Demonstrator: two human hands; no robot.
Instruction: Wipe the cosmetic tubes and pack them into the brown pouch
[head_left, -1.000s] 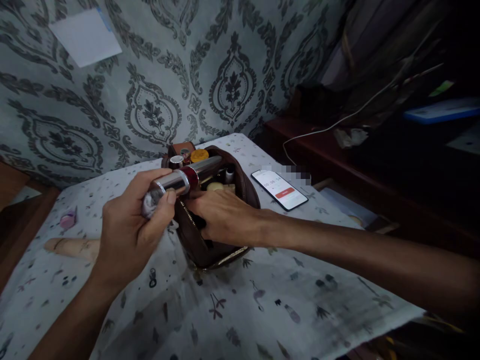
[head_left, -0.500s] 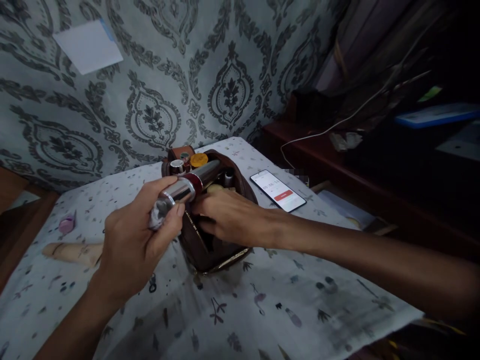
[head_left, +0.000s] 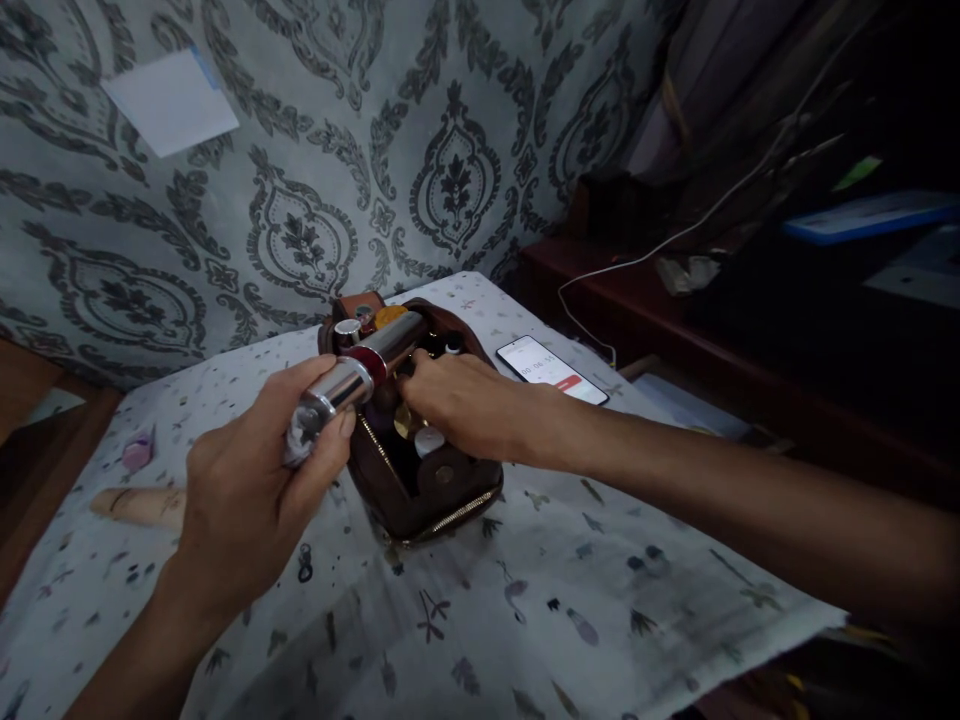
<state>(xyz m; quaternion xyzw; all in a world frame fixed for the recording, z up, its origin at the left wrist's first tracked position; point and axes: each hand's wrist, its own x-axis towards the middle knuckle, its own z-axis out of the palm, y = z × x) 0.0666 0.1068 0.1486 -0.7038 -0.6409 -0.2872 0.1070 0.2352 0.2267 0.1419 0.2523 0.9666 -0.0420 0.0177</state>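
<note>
My left hand (head_left: 251, 470) grips a silver cylinder (head_left: 397, 342) with a red band, its far end over the bag. The brown zippered bag (head_left: 390, 510) lies open on the patterned cloth. Inside its opening is my right hand (head_left: 465, 400), fingers bent together near the cylinder; what they hold, if anything, is hidden. A yellow-orange lid (head_left: 391, 316) and a silver-rimmed cap (head_left: 347, 330) show at the bag's back left. Below my right fingers are a gold round item (head_left: 406, 422) and a whitish cap (head_left: 429, 440).
A lit phone (head_left: 551, 368) lies right of the bag. At the left are a small purple item (head_left: 137, 451) and a beige tube (head_left: 135, 505). A white cable (head_left: 660, 258) crosses the dark red surface (head_left: 600, 275) at the right.
My right hand has moved up and slightly left in the bag, uncovering the gold item and whitish cap. My left hand and the cylinder have shifted slightly left.
</note>
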